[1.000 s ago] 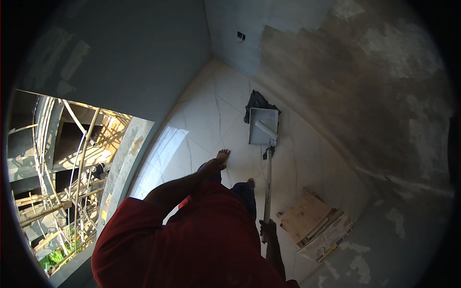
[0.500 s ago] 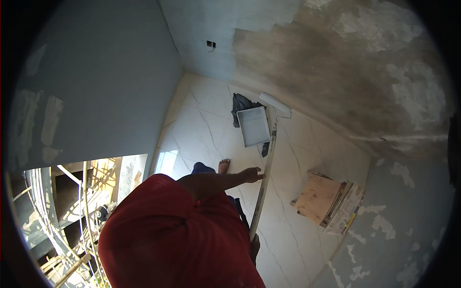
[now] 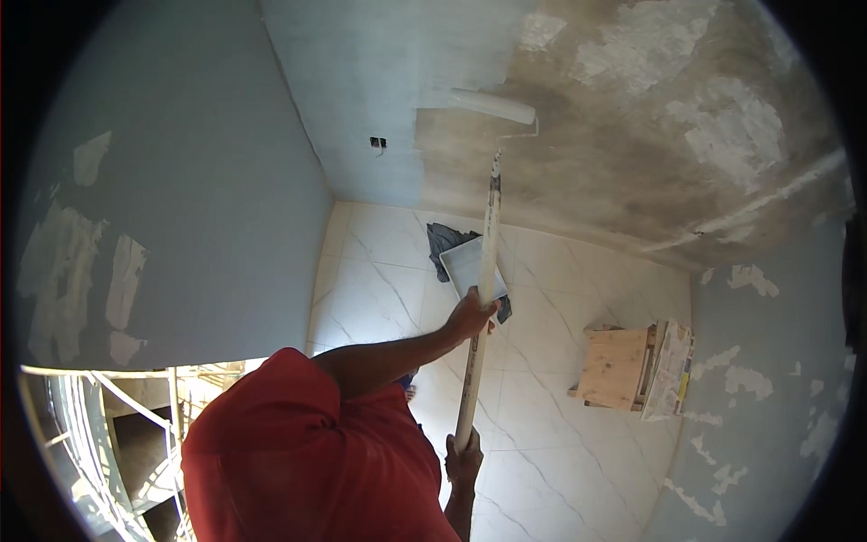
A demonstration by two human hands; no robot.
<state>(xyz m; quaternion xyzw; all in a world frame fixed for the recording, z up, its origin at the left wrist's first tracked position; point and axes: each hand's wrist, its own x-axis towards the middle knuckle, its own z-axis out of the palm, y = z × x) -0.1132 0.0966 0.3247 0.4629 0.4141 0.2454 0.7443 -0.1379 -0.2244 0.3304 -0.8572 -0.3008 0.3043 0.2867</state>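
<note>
Patchy wall [image 3: 587,163]; left hand [image 3: 470,314], right hand [image 3: 464,461] grip roller pole [image 3: 472,384].

The pole [image 3: 492,221] and left hand [image 3: 471,314] hide part of the tray [image 3: 461,260], which partly covers the dark cloth [image 3: 440,240]. The lower edge cuts off the red shirt [image 3: 307,452] and right forearm [image 3: 460,515]. Roller [image 3: 492,105] contact with the wall [image 3: 578,163] is unclear.

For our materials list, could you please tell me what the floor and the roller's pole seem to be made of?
The floor seems smooth tile, ceramic or stone, with grey veins and joint lines. The pole could be painted metal or plastic: pale, smooth, dark marks.
</note>
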